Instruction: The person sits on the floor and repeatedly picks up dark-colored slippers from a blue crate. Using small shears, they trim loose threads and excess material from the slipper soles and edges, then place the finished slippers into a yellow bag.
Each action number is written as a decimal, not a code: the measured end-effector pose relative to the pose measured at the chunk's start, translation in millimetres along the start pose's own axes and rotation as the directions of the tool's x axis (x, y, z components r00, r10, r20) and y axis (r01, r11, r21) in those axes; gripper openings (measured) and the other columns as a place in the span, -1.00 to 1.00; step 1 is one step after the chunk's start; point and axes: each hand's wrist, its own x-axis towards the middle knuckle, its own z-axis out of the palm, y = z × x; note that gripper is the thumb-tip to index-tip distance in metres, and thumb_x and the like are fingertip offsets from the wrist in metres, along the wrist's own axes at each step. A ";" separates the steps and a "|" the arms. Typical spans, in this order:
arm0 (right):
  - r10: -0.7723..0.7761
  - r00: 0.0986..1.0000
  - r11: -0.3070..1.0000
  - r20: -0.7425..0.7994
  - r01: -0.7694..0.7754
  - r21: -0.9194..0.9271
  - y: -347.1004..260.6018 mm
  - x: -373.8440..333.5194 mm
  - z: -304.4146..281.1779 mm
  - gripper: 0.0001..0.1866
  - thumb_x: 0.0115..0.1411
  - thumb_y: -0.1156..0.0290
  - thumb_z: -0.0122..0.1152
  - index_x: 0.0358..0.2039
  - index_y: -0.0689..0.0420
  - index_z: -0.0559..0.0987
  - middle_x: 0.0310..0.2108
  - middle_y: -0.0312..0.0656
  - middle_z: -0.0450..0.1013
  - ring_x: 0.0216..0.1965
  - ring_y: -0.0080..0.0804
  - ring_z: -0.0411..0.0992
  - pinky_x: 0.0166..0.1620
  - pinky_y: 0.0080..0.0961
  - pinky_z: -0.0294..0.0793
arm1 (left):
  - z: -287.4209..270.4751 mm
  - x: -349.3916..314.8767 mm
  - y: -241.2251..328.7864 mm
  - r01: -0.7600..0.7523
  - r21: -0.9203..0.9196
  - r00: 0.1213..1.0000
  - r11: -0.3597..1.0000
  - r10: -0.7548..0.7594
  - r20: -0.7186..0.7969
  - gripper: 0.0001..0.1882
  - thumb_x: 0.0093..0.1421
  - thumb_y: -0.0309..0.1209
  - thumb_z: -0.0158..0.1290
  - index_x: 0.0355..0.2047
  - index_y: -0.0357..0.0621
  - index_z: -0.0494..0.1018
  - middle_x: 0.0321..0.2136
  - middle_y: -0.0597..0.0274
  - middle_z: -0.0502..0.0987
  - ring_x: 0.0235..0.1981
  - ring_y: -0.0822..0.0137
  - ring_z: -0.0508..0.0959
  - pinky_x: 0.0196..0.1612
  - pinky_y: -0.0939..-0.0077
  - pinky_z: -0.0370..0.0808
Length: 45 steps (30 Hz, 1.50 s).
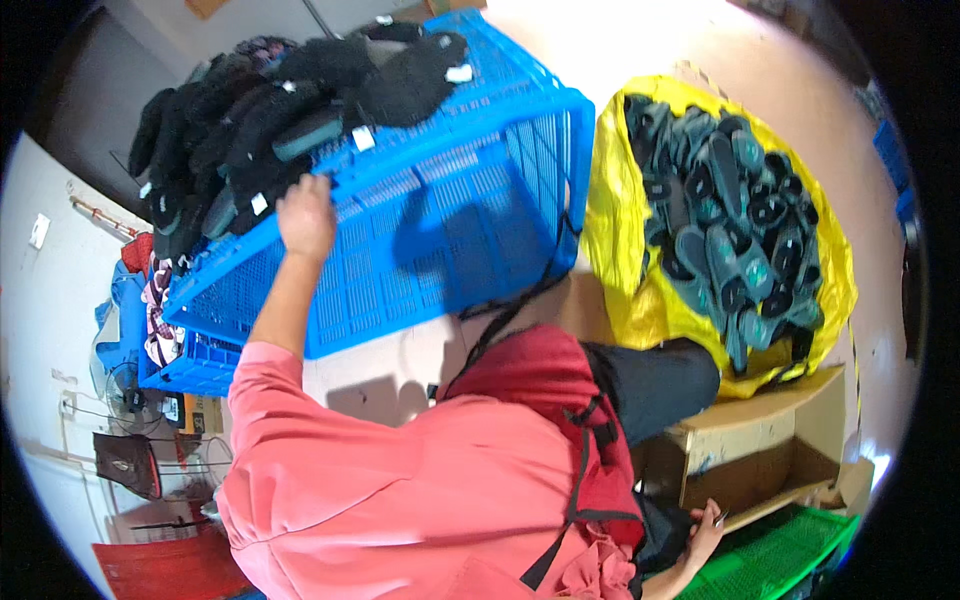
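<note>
My left hand (307, 215) reaches to the upper edge of a large blue plastic crate (400, 300), fingers curled at the border of a heap of black fuzzy slippers (290, 100). Whether the fingers grip the rim or a slipper is hidden. Small white tags hang from several slippers. My right hand (705, 535) is low at the right, beside an open cardboard box (745, 450). Its fingers are bent around something small, with a shiny bit at the fingertips too small to name.
A yellow sack (615, 240) full of grey-green and black slipper soles (735, 230) stands right of the crate. A green crate (770, 555) is at lower right. A red apron (530, 370) covers my lap. Another blue crate (200, 365) and a fan (125, 385) are at left.
</note>
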 end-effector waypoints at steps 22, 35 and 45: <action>0.176 0.984 0.977 -0.014 -0.176 -0.123 -51.1 -44.2 1.6 -0.65 0.34 0.29 0.06 0.10 0.07 0.50 -0.36 -0.37 0.51 -0.67 -0.80 0.16 -0.67 -0.80 0.00 | -50.9 54.1 102.8 -0.330 -0.176 0.935 0.928 0.295 -0.196 -0.80 -0.06 -0.51 0.10 -0.35 -0.21 0.49 -0.34 0.03 0.54 -0.26 0.03 0.58 -0.18 0.16 0.55; 0.077 0.997 0.995 -0.028 -0.078 -0.062 -26.5 -21.6 1.9 -0.71 0.35 0.27 0.05 0.00 0.11 0.54 -0.45 -0.30 0.52 -0.71 -0.75 0.19 -0.72 -0.74 0.03 | -91.9 68.9 189.7 -0.255 -0.375 0.965 0.891 0.258 -0.043 -0.85 -0.04 -0.53 0.07 -0.40 -0.24 0.53 -0.38 -0.05 0.57 -0.35 0.02 0.63 -0.31 0.17 0.60; -0.023 1.000 0.995 -0.015 0.024 0.096 -61.3 -58.8 19.7 -0.67 0.32 0.33 0.10 0.07 0.11 0.53 -0.30 -0.23 0.59 -0.65 -0.72 0.23 -0.64 -0.76 0.12 | -120.7 63.0 226.0 -0.197 -0.339 0.964 0.920 0.244 0.103 -0.76 0.01 -0.42 0.18 -0.28 -0.22 0.57 -0.24 0.06 0.60 -0.23 0.16 0.65 -0.24 0.35 0.61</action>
